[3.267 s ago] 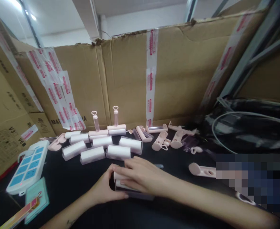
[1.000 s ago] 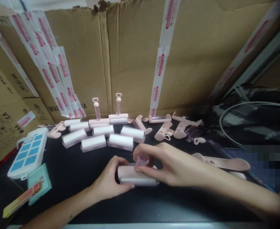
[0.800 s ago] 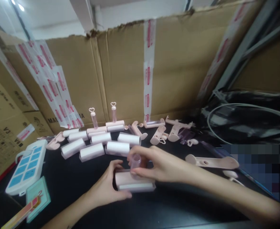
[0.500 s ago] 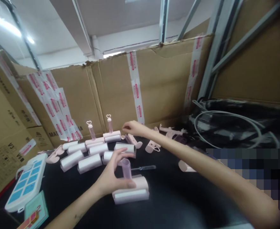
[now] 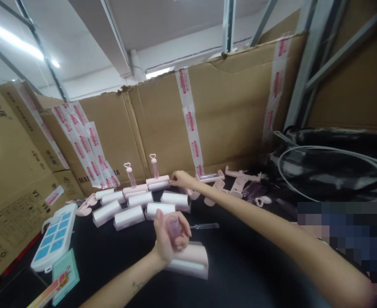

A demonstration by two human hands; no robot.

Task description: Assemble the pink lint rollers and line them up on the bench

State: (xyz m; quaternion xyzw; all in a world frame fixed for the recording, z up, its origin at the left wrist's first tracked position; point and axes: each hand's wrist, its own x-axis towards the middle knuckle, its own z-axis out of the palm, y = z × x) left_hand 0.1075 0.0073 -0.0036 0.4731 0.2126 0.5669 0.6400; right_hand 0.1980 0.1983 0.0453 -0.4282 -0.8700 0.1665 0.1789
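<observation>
Tall brown cardboard panels (image 5: 162, 115) wall in a black tabletop (image 5: 249, 252), where a translucent pale-purple plastic tube (image 5: 173, 226) is held in the left hand (image 5: 165, 246), above a pale-pink-and-white plastic roller (image 5: 196, 252); the hand hides whether the two touch. The left fingers, spread half a second ago, have curled around the tube, apparently sparing the right hand (image 5: 181, 179) from steadying it. Beyond the roller, the right hand's fingertips look drawn together; whether they pinch anything cannot be told. Behind the roller lie a slim clear-handled tool (image 5: 207, 226), white cylindrical rolls (image 5: 129, 217) in clear trays, and two pink heart-topped plastic assemblies (image 5: 158, 181).
</observation>
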